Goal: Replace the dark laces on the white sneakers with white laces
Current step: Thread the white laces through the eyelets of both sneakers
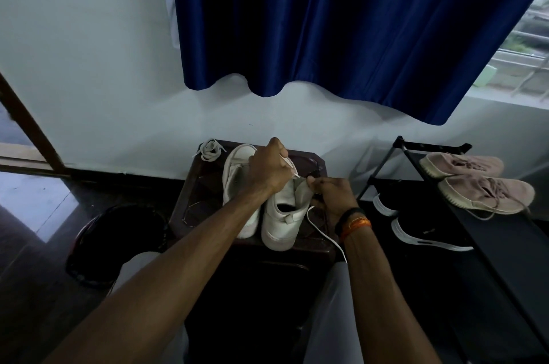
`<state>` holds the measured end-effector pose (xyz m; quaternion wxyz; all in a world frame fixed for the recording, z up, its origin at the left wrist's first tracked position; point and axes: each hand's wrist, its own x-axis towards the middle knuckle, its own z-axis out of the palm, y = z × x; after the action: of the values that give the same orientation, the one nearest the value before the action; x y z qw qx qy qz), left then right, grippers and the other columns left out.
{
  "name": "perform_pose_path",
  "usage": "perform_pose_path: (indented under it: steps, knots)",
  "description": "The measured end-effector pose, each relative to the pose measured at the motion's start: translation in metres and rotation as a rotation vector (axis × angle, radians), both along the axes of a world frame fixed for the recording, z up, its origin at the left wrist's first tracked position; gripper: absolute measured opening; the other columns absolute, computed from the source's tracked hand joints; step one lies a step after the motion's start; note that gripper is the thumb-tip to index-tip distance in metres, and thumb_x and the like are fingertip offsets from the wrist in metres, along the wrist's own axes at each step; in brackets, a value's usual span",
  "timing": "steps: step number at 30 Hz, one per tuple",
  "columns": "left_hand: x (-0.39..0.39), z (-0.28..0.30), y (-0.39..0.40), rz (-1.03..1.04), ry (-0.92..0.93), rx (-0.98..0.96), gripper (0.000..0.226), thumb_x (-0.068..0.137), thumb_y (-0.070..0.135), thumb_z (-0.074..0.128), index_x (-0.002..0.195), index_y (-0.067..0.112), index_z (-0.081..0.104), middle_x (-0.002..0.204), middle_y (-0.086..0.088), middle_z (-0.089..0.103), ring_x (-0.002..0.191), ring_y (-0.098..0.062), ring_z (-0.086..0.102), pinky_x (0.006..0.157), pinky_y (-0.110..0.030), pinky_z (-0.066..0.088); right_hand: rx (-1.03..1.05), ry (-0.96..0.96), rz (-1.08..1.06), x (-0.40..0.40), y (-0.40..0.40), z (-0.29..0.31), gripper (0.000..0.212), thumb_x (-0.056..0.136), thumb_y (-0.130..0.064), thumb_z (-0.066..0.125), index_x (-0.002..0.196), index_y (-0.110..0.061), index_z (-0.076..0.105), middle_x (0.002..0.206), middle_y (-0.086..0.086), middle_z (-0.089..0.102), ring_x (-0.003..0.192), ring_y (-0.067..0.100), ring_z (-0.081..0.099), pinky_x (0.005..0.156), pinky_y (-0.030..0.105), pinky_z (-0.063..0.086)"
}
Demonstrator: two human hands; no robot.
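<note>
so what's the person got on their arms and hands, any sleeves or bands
Both forearms are bare, with no sleeves in view and no gloves. The right wrist carries a dark band with an orange thread band beside it. The left hand and its wrist wear nothing visible; the right hand shows no rings.

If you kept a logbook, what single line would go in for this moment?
step: threading white lace into right sneaker | left hand: pinches lace tip | right hand: holds sneaker tongue | spare lace: on stool corner

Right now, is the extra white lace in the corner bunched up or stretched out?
Bunched up. The spare lace lies in loose loops at the stool's back left corner.
</note>
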<state>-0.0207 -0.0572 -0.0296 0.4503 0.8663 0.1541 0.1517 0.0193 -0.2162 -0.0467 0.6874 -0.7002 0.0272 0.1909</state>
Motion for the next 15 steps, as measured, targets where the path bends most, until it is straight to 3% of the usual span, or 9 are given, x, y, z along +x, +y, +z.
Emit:
perform_pose_path:
  steps: [7, 15]
  knots:
    - [0.0028, -0.0012, -0.0035, -0.020, 0.063, 0.055, 0.037, 0.077, 0.015, 0.078, 0.101, 0.018, 0.050, 0.093, -0.003, 0.070, 0.095, -0.025, 0.065, 0.094, -0.050, 0.048, 0.028, 0.013, -0.012, -0.0007, 0.0010, 0.0006, 0.017, 0.094, -0.004, 0.066, 0.087, 0.011, 0.070, 0.093, 0.024, 0.072, 0.084, 0.030, 0.070, 0.070, 0.035, 0.062]
    - [0.0060, -0.0039, -0.0050, -0.057, 0.090, 0.069, 0.046, 0.074, 0.015, 0.079, 0.103, 0.020, 0.044, 0.092, -0.005, 0.070, 0.085, -0.024, 0.069, 0.080, -0.046, 0.057, 0.034, 0.009, -0.003, -0.0018, 0.0004, 0.0002, 0.020, 0.094, -0.005, 0.066, 0.092, 0.014, 0.070, 0.099, 0.025, 0.073, 0.090, 0.033, 0.071, 0.077, 0.039, 0.062]
